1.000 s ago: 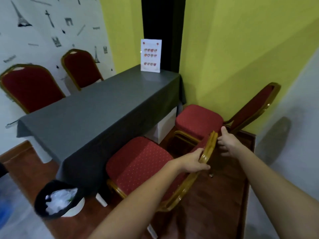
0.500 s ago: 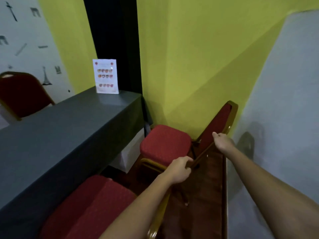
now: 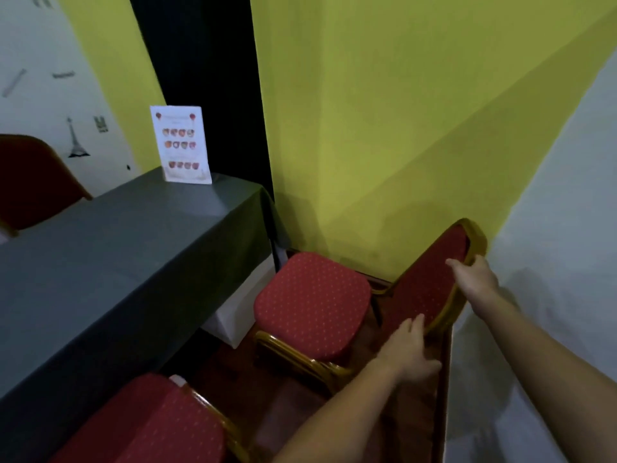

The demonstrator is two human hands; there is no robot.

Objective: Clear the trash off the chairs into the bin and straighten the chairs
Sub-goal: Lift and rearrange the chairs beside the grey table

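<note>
A red padded chair with a gold frame stands in the corner by the yellow wall, its seat bare. Its backrest leans toward the white wall on the right. My right hand grips the upper edge of that backrest. Lower down, my left hand holds the backrest's near edge. A second red chair sits at the bottom left, pushed against the table. No trash or bin is in view.
A long table under a grey cloth runs along the left, with a standing menu card at its far end. Another red chair stands behind the table. The white wall is close on the right.
My view has swung right and the bin has left the frame. Both hands let go of the near chair's back and moved onto the corner chair's backrest.
</note>
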